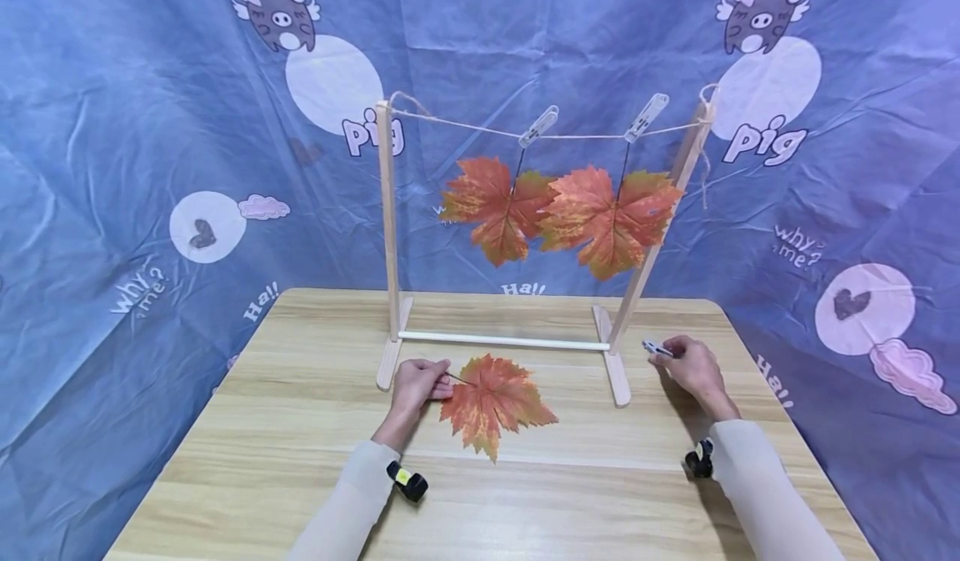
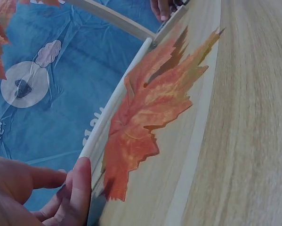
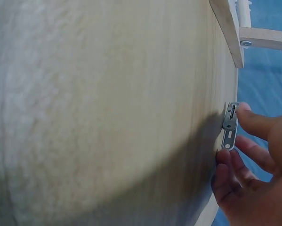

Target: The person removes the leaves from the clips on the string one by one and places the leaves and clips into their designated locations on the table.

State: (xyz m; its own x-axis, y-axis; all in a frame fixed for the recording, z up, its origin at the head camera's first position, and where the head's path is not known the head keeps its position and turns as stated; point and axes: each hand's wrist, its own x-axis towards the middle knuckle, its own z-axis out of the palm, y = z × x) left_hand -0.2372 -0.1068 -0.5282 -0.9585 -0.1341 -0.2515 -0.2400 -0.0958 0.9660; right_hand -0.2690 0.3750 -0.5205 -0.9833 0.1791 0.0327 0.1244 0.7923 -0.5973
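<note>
Head: leaf (image 1: pixel 495 398) in left hand (image 1: pixel 417 384)

Head view: you're getting bright, soft, even light, apparently falling from above; a pale sheen is lying across the tabletop (image 1: pixel 570 494), and your right hand (image 1: pixel 693 369) is casting a soft dark shadow. Left wrist: you're seeing dimmer, cooler, slightly soft detail, and the leaf (image 2: pixel 141 113) is throwing a dark shadow. Right wrist: a broad shadow is crossing the tabletop diagonally; whitish haze is blurring the grain at left.
</note>
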